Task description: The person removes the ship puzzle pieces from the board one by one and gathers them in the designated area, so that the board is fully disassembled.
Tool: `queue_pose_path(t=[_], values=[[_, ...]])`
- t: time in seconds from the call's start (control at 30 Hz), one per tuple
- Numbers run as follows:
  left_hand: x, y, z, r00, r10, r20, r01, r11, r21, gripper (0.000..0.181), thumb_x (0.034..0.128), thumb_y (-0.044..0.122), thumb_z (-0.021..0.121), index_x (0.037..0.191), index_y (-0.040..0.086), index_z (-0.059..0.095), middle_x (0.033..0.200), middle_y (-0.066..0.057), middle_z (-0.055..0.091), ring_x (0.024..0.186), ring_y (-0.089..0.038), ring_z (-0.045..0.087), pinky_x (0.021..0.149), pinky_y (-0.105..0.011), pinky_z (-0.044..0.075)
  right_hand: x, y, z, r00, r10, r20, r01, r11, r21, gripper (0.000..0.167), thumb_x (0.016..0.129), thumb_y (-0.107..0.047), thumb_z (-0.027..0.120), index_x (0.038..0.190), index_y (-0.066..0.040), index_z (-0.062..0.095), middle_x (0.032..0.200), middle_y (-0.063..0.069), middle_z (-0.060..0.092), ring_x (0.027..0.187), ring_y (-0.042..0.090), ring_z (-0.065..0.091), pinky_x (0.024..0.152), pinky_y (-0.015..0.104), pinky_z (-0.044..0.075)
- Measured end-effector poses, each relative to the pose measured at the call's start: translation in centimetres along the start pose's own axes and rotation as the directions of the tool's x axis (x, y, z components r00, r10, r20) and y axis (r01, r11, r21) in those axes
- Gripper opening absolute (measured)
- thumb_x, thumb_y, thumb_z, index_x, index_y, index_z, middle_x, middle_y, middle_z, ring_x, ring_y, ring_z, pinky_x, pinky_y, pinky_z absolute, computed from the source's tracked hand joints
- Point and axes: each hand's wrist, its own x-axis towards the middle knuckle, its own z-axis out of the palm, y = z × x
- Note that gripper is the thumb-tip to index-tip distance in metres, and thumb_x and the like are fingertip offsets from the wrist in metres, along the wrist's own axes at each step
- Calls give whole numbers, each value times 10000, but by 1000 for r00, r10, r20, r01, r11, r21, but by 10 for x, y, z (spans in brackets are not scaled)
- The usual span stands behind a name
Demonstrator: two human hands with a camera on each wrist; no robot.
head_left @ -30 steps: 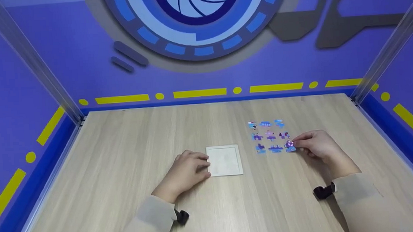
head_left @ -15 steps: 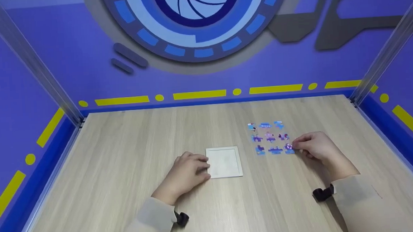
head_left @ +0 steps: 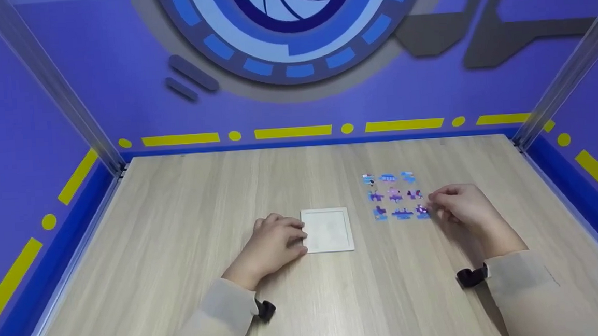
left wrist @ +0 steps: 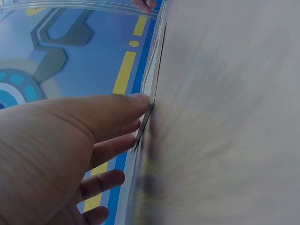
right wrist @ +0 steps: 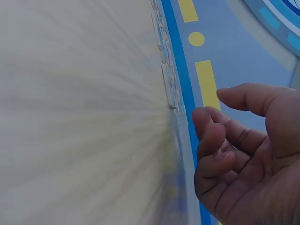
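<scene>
Fingertips and thumb of my left hand (head_left: 270, 246) touch the left edge of a flat white square puzzle tray (head_left: 328, 231). In the left wrist view the thumb lies on the edge of the tray (left wrist: 156, 77), with the fingers loosely extended. Right of the tray, jigsaw pieces printed in purple, pink and blue lie in three spaced rows. My right hand (head_left: 465, 207) hovers just right of the lower-right jigsaw piece (head_left: 422, 212). The right wrist view has its thumb and index finger apart, holding nothing, beside the flat row of pieces (right wrist: 169, 86).
A light wood table (head_left: 202, 194) carries everything. Blue-purple printed panels (head_left: 295, 111) with metal corner posts (head_left: 61, 94) enclose its back and sides. Black wrist cameras (head_left: 472, 277) sit on both cuffs.
A second ago my right hand pinched the lower-right jigsaw piece, slightly tilted. The piece now lies flat in its row and the fingers have let go, moving right. My left hand stays put.
</scene>
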Motion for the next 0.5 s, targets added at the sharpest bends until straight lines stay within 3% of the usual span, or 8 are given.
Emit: queue_pose_path(t=[0.13,0.27,0.4,0.5], values=[[-6,-2,-8,1000,-19,-17,19,1000,-3,260,1025,304,846,1248,176,879,1517,-36,752,1433,-344,614,1175,-591,397,-5,-9,1,1000,-20,1,20,999,-31,508,1150,-340,634,1444,72,682,1177,73,774,824,121,606,729,303,553],[-11,-7,-30,995,-79,-62,80,997,17,301,1016,361,852,1256,182,876,1544,-21,735,1459,-342,605,1211,-597,399,-9,-19,-6,996,-92,-10,90,987,-132,524,1171,-402,589,1444,31,698,1309,209,752,989,227,670,783,292,588],[-11,-17,-57,983,-142,-119,153,983,97,461,996,498,830,1315,166,851,1574,-41,711,1488,-365,587,1235,-612,409,-13,-25,-25,980,-187,-71,161,946,-280,534,1184,-430,542,1423,14,717,1381,285,739,1182,396,699,917,437,631],[-12,-27,-81,972,-185,-146,209,963,172,635,983,641,760,1402,165,807,1622,-86,669,1526,-423,552,1257,-670,395,-14,-25,-39,961,-246,-128,178,901,-396,526,1175,-442,551,1383,3,739,1359,293,755,1201,449,706,926,531,614]])
